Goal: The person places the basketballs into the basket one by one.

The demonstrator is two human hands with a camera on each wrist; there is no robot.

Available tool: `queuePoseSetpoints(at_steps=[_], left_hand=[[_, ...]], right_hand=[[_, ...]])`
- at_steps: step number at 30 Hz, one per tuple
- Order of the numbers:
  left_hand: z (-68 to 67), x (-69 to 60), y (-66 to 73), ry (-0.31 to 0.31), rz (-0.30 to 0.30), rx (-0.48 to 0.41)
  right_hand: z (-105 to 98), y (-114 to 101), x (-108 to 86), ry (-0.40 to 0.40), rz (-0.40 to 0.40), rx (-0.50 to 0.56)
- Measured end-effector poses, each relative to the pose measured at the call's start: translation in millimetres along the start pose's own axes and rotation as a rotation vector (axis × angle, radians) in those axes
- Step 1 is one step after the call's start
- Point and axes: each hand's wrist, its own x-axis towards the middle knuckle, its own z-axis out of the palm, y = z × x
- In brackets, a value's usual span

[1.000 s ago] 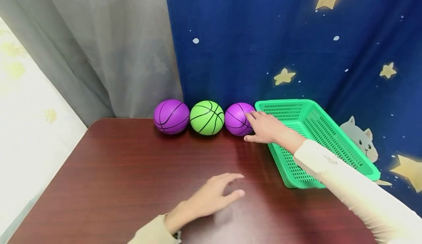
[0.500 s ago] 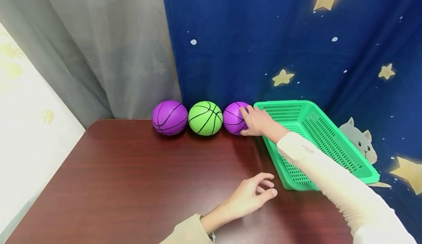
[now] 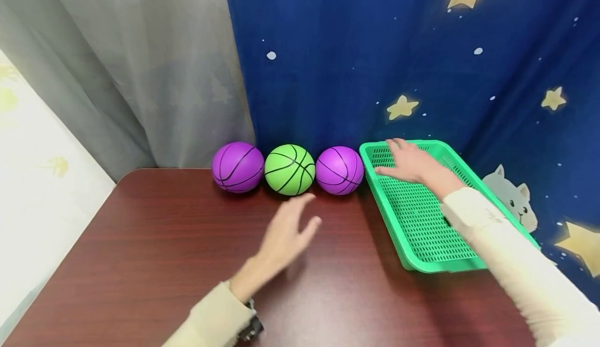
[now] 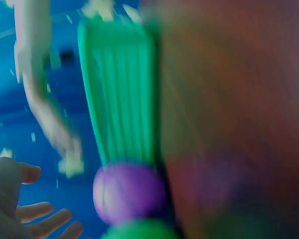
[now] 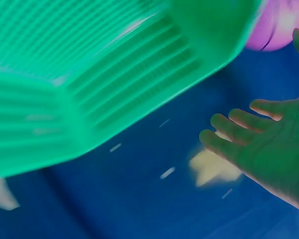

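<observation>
My right hand (image 3: 414, 164), fingers spread and holding nothing, has left the nearer purple basketball (image 3: 339, 170), now to its left, and hangs over the green plastic basket (image 3: 422, 227), whose long axis runs back toward me. My left hand (image 3: 281, 235), thumb parted, likewise gripping nothing, has moved before the green basketball (image 3: 289, 170), tabletop (image 3: 178, 222) stretching leftward.

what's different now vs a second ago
The right hand shifted right, from the right purple ball to above the green basket, whose floor shows more. The left hand moved left and forward, nearer the green ball. The left purple ball and other two stayed in their row.
</observation>
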Motion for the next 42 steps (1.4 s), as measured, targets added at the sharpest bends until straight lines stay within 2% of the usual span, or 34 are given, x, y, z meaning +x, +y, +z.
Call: queuePoseSetpoints(at_steps=[3, 5, 9, 11, 13, 17, 21, 25, 28, 30, 33, 34, 36, 40, 41, 42], left_hand=[[-31.4, 15.1, -29.1, 0.129, 0.062, 0.196], [-51.0, 22.4, -48.3, 0.174, 0.049, 0.283], [-81.9, 30.6, -87.7, 0.161, -0.101, 0.386], [-93.3, 32.8, -103.0, 0.136, -0.175, 0.389], [-101.8, 35.5, -114.3, 0.11, -0.225, 0.376], [-110.8, 43.9, -129.4, 0.055, -0.266, 0.364], [-113.7, 56.8, -143.6, 0.008, -0.282, 0.369], [-109.7, 69.4, -158.8, -0.037, -0.266, 0.353], [-103.2, 74.3, -169.7, -0.07, -0.261, 0.34], [-98.6, 75.5, -175.8, -0.067, -0.266, 0.337], [-93.3, 77.0, -182.7, -0.026, -0.267, 0.341], [-92.1, 77.5, -184.1, -0.015, -0.27, 0.341], [-90.3, 78.6, -185.7, 0.003, -0.268, 0.344], [-87.5, 79.7, -187.6, 0.03, -0.262, 0.35], [-86.9, 79.6, -188.5, 0.038, -0.255, 0.352], [-86.3, 79.6, -189.4, 0.047, -0.248, 0.354]], right_hand=[[-0.4, 43.2, -30.8, -0.004, 0.071, 0.024], [4.2, 72.8, -53.1, -0.011, 0.121, 0.035], [21.1, 119.4, -97.7, -0.005, 0.2, 0.038], [30.1, 132.6, -118.9, 0.003, 0.215, 0.055], [38.9, 141.0, -138.7, 0.019, 0.229, 0.077], [55.5, 147.4, -172.6, 0.059, 0.24, 0.166], [72.8, 146.2, -192.7, 0.114, 0.248, 0.255], [84.1, 140.2, -201.1, 0.162, 0.343, 0.346], [90.1, 135.9, -203.2, 0.22, 0.411, 0.416], [94.4, 133.5, -203.2, 0.273, 0.451, 0.461], [100.2, 131.0, -204.0, 0.351, 0.508, 0.561], [101.8, 130.4, -204.4, 0.375, 0.524, 0.617], [104.3, 130.4, -205.8, 0.415, 0.517, 0.854], [108.6, 130.2, -207.6, 0.501, 0.413, 1.433], [109.4, 129.9, -207.9, 0.512, 0.382, 1.545], [110.3, 129.3, -207.8, 0.524, 0.358, 1.613]])
